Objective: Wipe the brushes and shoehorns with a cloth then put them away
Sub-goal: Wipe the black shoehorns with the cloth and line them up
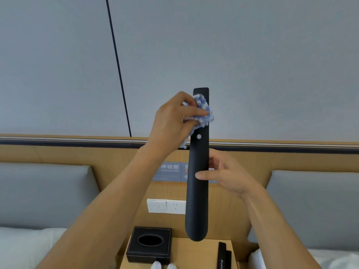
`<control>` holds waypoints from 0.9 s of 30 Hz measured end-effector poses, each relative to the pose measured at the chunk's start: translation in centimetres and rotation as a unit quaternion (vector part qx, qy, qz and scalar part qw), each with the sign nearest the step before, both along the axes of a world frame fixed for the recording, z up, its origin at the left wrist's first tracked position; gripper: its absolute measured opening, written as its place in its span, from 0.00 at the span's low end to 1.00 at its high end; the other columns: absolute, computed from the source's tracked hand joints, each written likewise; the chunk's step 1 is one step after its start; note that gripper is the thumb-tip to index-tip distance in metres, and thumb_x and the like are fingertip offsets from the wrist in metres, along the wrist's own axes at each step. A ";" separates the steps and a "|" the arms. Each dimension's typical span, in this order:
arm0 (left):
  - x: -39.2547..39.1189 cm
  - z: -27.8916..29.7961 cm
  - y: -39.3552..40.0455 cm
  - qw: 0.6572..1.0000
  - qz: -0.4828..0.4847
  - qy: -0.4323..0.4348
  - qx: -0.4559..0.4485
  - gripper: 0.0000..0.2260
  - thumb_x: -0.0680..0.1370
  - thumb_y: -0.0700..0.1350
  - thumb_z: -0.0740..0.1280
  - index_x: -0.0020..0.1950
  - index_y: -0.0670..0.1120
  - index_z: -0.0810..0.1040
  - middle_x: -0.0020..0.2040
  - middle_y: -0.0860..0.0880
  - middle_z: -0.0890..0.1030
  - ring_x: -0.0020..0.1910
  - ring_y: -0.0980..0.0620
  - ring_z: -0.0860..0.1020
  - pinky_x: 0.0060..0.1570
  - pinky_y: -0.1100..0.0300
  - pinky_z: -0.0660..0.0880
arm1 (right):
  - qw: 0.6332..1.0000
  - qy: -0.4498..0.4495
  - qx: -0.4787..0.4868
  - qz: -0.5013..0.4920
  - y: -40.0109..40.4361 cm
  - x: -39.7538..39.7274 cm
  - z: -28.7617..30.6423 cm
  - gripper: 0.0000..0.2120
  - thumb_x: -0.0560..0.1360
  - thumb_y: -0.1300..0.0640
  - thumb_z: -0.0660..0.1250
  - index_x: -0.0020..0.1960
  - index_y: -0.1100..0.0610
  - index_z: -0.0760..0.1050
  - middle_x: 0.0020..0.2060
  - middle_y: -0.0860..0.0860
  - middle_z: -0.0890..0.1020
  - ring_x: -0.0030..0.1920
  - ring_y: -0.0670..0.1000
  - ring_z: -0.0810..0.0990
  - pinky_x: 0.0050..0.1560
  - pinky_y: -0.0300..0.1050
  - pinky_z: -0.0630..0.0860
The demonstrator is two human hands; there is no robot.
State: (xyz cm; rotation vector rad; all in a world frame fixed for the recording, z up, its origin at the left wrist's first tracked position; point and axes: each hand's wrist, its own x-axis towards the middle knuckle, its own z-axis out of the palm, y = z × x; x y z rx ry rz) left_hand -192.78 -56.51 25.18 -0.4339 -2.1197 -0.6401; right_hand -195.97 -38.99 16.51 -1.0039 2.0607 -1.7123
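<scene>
A long black shoehorn (198,171) is held upright in front of the wall, its square handle end up and its rounded blade end down, hanging just above the wooden nightstand (196,251). It is gripped at mid-length by the right hand (227,175): the thumb is laid across the front face and the fingers are curled behind it. A small pale dot is seen on the shaft between the 2 hands.

A blue-and-white cloth (202,111) is bunched in the left hand (172,121) and pinched between thumb and fingers. The cloth is pressed against the left edge and front of the shoehorn near its top, just below the handle end, and a loose corner is seen hanging beneath the palm.

On the nightstand, a black tissue box (149,243) with an oval opening is placed at the left. At the right, a black holder (224,256) with partly legible white lettering is stood. On the wooden headboard panel behind, a white switch and socket plate (166,206) and 2 blue-grey signs (169,171) are mounted. Grey padded headboards (44,193) are seen on both sides.
</scene>
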 end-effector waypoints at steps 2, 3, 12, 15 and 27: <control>-0.5 1.4 -0.3 1.000 0.007 0.019 0.023 0.07 0.74 0.40 0.72 0.50 0.48 0.87 0.52 0.49 0.79 0.46 0.55 0.78 0.47 0.62 0.75 | 1.000 -0.014 0.007 0.017 0.0 0.2 -0.1 0.16 0.73 0.66 0.73 0.58 0.54 0.78 0.50 0.49 0.86 0.53 0.49 0.84 0.49 0.42 0.81; -0.7 2.1 -0.4 0.999 0.013 0.026 0.028 0.08 0.74 0.40 0.72 0.50 0.48 0.87 0.52 0.49 0.80 0.47 0.54 0.78 0.48 0.64 0.74 | 1.000 -0.019 0.013 0.019 -0.1 0.2 -0.1 0.16 0.73 0.65 0.73 0.58 0.53 0.78 0.51 0.49 0.86 0.54 0.49 0.84 0.49 0.44 0.82; -1.3 2.3 0.5 0.999 0.032 0.019 0.017 0.11 0.73 0.38 0.71 0.53 0.48 0.85 0.53 0.47 0.78 0.49 0.50 0.79 0.49 0.58 0.74 | 0.999 -0.030 0.005 0.025 0.5 0.4 0.4 0.15 0.73 0.66 0.73 0.57 0.53 0.78 0.50 0.49 0.86 0.52 0.50 0.85 0.44 0.45 0.83; -0.5 -0.6 1.5 1.000 0.001 -0.019 0.008 0.10 0.73 0.38 0.71 0.52 0.48 0.86 0.53 0.48 0.79 0.49 0.50 0.79 0.47 0.58 0.74 | 0.999 -0.047 -0.011 0.021 0.9 0.4 -0.2 0.15 0.74 0.68 0.71 0.57 0.55 0.78 0.49 0.51 0.87 0.51 0.50 0.86 0.42 0.43 0.82; 1.7 -9.8 2.1 0.980 -0.102 -0.149 -0.087 0.12 0.71 0.31 0.69 0.47 0.45 0.86 0.52 0.47 0.78 0.46 0.49 0.78 0.40 0.55 0.74 | 0.989 -0.140 -0.040 -0.023 3.1 0.7 -5.8 0.14 0.75 0.66 0.71 0.57 0.53 0.80 0.51 0.54 0.86 0.54 0.56 0.85 0.48 0.51 0.84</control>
